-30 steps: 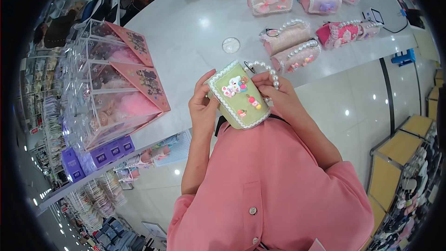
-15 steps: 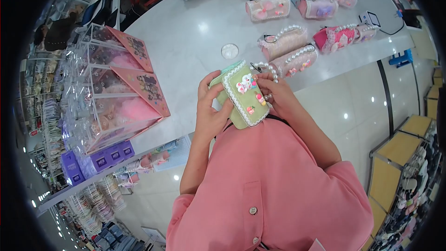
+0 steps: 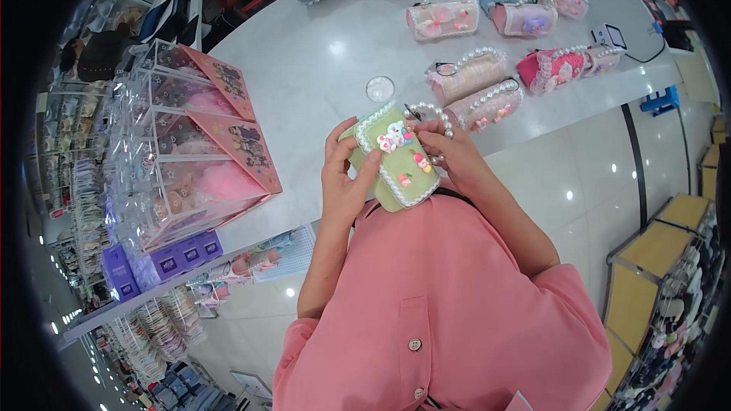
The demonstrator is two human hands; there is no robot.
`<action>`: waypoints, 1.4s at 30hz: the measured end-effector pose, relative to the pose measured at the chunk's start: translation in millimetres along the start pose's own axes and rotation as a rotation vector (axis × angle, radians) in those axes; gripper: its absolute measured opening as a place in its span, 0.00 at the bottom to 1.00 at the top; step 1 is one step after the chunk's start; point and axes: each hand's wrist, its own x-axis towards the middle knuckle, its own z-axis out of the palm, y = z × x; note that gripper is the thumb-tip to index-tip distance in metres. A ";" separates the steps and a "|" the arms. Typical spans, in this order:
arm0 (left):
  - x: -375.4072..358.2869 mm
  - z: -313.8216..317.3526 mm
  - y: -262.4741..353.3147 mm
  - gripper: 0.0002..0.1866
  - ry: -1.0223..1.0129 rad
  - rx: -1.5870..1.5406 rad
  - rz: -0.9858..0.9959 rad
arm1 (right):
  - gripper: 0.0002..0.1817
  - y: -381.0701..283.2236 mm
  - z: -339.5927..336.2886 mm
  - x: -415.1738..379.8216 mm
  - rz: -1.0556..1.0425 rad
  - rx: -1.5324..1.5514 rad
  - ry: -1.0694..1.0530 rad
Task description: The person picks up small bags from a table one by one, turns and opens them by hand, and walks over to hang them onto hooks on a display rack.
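Note:
A small green handbag with white lace trim, cartoon charms on its flap and a pearl handle is held in front of my body, at the counter's near edge. My left hand grips its left side, thumb pressed on the flap and fingers partly behind the bag. On the right, my right hand is closed at the bag's edge beside the pearl handle, its fingertips near the charms. Two pink cylindrical handbags with pearl handles lie just beyond my right hand.
Several small handbags stand on the white counter. A round clear disc lies in the middle. Clear display boxes with pink panels stand left, purple boxes below them. A small device with a cable sits far right.
My left thumb has moved up onto the flap of the green handbag, and the flap lies closer to the bag's body. The view has shifted slightly.

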 end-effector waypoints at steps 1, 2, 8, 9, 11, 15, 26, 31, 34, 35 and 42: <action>0.3 1.2 -1.3 0.14 0.028 -0.030 -0.021 | 0.10 0.8 -0.6 0.3 -0.005 -0.015 0.000; 0.3 1.5 -1.1 0.13 0.032 -0.042 -0.039 | 0.10 2.0 -1.7 0.8 -0.011 -0.030 0.001; -4.9 3.3 -8.0 0.11 0.079 -0.131 -0.080 | 0.15 1.9 -3.1 -6.7 -0.040 -0.130 -0.061; -7.0 3.9 -9.5 0.11 0.085 -0.156 -0.091 | 0.16 3.3 -3.7 -8.5 -0.047 -0.150 -0.075; -12.9 4.6 -11.8 0.10 0.101 -0.206 -0.125 | 0.16 7.7 -5.0 -11.0 -0.060 -0.164 -0.095; -28.1 3.4 -15.3 0.11 0.148 -0.267 -0.189 | 0.14 15.0 -6.3 -15.4 -0.066 -0.201 -0.156; -87.8 1.1 -27.1 0.18 0.334 -0.388 -0.227 | 0.15 27.5 9.9 -38.6 -0.017 -0.246 -0.323; -109.8 4.7 -14.5 0.32 0.389 -0.334 -0.151 | 0.14 40.1 15.3 -59.6 0.004 -0.286 -0.278; -138.1 0.8 -12.5 0.37 0.416 -0.425 -0.227 | 0.12 60.3 18.6 -72.9 -0.056 -0.296 -0.316; -150.9 -1.5 -16.3 0.36 0.434 -0.477 -0.255 | 0.11 67.1 19.8 -77.9 -0.073 -0.320 -0.330; -307.8 -2.7 -43.1 0.36 0.525 -0.779 -0.349 | 0.08 129.4 58.0 -164.3 -0.039 -0.567 -0.433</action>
